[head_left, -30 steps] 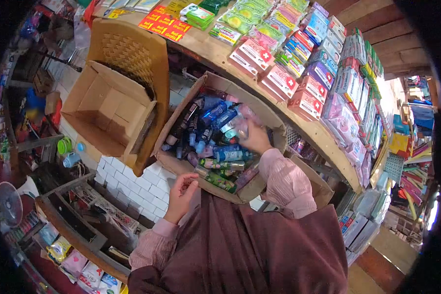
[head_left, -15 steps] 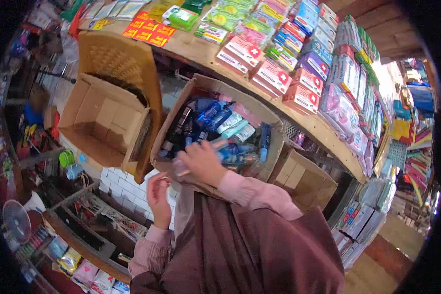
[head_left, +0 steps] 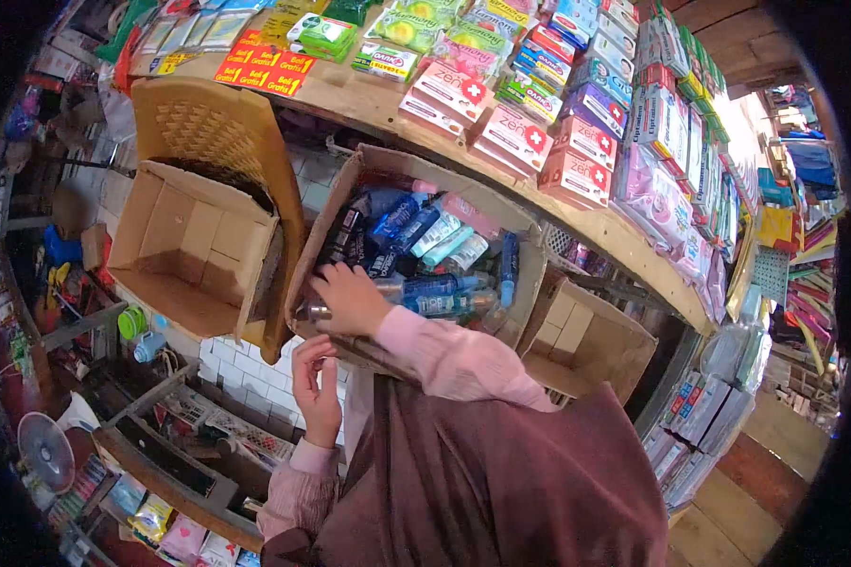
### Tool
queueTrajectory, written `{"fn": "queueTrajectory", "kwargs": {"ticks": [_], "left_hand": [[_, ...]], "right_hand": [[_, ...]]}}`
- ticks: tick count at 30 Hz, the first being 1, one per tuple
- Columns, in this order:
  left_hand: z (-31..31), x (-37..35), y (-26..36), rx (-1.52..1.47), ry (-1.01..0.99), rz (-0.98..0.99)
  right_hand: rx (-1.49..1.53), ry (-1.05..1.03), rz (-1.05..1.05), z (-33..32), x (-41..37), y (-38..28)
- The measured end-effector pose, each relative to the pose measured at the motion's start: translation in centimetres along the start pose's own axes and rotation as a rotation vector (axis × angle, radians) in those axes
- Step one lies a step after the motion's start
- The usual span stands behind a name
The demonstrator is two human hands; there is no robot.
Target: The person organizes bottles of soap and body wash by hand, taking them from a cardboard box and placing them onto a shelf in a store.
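A cardboard box [head_left: 340,203] holds several blue, teal, dark and pink bottles and tubes [head_left: 440,236]. My right hand [head_left: 350,300] reaches over its near left corner, fingers curved down among the items. By that hand's left side is a clear bottle [head_left: 314,310]; whether the fingers grip it cannot be made out. My left hand [head_left: 317,389] is raised just outside the box's near edge, below my right hand, with its fingers bent and nothing seen in it.
An open cardboard box [head_left: 194,236] rests on a woven-back chair [head_left: 208,123] at the left. Another open box [head_left: 586,335] stands at the right. Beyond runs a wooden counter [head_left: 350,104] with soap boxes [head_left: 512,140] and packets. White tiles [head_left: 241,378] show below.
My right hand has moved slightly left and down into the box corner. The clear bottle near it now lies lower at the box's left side. The view has shifted slightly.
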State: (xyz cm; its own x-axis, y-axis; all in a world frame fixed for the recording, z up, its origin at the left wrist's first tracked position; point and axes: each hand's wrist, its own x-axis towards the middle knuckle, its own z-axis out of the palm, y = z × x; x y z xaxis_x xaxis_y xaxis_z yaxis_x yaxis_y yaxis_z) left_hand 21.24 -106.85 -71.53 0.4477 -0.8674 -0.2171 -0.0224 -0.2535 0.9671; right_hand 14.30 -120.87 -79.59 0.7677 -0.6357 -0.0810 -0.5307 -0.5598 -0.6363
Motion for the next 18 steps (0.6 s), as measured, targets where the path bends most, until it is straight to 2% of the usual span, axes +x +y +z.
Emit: {"fn": "queueTrajectory", "kwargs": {"ticks": [3, 5, 6, 8, 10, 11, 14, 15, 18], "left_hand": [[0.1, -0.2, 0.2, 0.06, -0.03, 0.044], [-0.2, 0.0, 1.0, 0.193, -0.08, 0.098], [-0.2, 0.1, 1.2, 0.257, -0.112, 0.124], [0.2, 0.5, 0.9, 0.298, -0.16, 0.149], [1.1, 1.4, 0.8, 0.384, -0.254, 0.158], [1.8, 2.4, 1.1, 0.462, -0.303, 0.266], [4.4, 5.2, 0.4, 0.604, -0.483, 0.383], [5.3, 6.0, -0.1, 0.635, -0.534, 0.39], [8.0, 7.4, -2.3, 0.762, -0.654, 0.415]], "right_hand": [[0.394, 0.31, -0.168, -3.4, -1.0, 2.8], [0.33, 0.413, 0.012, -6.0, -2.6, 6.9], [0.238, 0.396, 0.15, -6.5, -3.7, 9.3], [-0.02, 0.102, 0.299, -8.0, -6.5, 12.5], [-0.096, 0.037, 0.227, -7.3, -8.2, 14.4], [-0.132, 0.004, 0.188, -6.9, -8.7, 15.0], [-0.267, -0.079, 0.154, -6.4, -8.3, 16.0], [-0.243, -0.165, 0.179, -6.7, -7.9, 16.1], [-0.232, -0.313, 0.056, -7.8, -7.4, 16.9]]}}
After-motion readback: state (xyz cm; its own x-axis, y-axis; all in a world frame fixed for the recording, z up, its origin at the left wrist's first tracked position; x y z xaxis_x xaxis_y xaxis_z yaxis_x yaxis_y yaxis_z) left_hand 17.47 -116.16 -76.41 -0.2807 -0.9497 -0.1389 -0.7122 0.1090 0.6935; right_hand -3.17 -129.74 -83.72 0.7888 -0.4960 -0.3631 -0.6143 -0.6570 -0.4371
